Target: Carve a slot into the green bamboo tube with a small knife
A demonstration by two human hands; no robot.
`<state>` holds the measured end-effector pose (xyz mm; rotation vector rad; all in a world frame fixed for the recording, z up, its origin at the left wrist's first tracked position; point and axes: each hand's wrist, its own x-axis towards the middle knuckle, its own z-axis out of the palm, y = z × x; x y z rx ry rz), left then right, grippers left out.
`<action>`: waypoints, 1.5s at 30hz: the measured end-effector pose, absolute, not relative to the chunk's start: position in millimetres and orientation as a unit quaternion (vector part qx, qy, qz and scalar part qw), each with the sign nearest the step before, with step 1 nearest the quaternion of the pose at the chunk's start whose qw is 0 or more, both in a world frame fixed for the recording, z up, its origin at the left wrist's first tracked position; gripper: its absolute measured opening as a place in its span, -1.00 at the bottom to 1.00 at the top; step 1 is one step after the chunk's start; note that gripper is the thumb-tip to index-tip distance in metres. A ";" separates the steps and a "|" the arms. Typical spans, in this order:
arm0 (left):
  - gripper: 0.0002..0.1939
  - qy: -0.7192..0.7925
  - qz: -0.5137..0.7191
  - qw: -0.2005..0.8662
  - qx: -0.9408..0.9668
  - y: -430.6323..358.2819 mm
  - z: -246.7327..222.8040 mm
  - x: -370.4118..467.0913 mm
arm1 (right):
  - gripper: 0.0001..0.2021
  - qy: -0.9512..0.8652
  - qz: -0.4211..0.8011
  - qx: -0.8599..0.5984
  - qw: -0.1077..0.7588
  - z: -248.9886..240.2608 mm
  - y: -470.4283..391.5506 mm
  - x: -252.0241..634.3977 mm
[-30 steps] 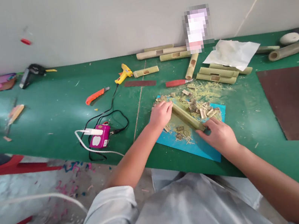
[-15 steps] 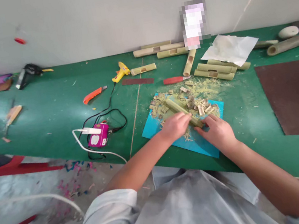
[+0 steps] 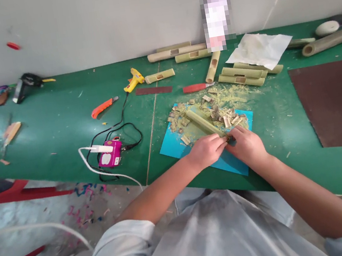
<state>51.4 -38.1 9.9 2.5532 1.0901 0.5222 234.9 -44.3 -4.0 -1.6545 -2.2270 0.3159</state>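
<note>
A pale green bamboo tube lies slantwise on a blue sheet, its near end between my two hands. My left hand is closed at that end, fingertips pressed against the bamboo. From the other side my right hand pinches the same end, thumb and fingers together. The fingers cover the tube's tip, and I cannot make out whether something small is also between them. Bamboo chips and shavings lie around the tube. Beyond the sheet rests a red-handled knife.
Several notched bamboo tubes lie at the back, near white paper and a blurred-out upright device. Leftward are a yellow glue gun, an orange cutter and a purple power block with cables. A brown sheet lies right.
My left hand has slid down the tube to its near end, beside my right hand. More of the tube's length now shows. The whole view has shifted slightly.
</note>
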 end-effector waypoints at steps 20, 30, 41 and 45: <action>-0.68 0.411 0.105 0.129 0.896 -34.8 19.8 57.8 | -0.90 -0.783 0.120 -0.584 0.174 -3.3 -42.2 234.1; -0.68 0.421 0.097 0.101 0.896 -31.9 24.6 52.6 | -0.78 -0.778 0.117 -0.595 0.167 -4.7 -42.0 232.4; -0.66 0.421 0.121 0.123 0.891 -31.1 18.5 50.0 | -0.80 -0.778 0.114 -0.596 0.163 -1.7 -42.1 229.8; -0.72 0.462 0.126 0.101 0.872 -15.3 17.9 37.5 | -0.75 -0.774 0.113 -0.601 0.162 -2.0 -42.1 229.2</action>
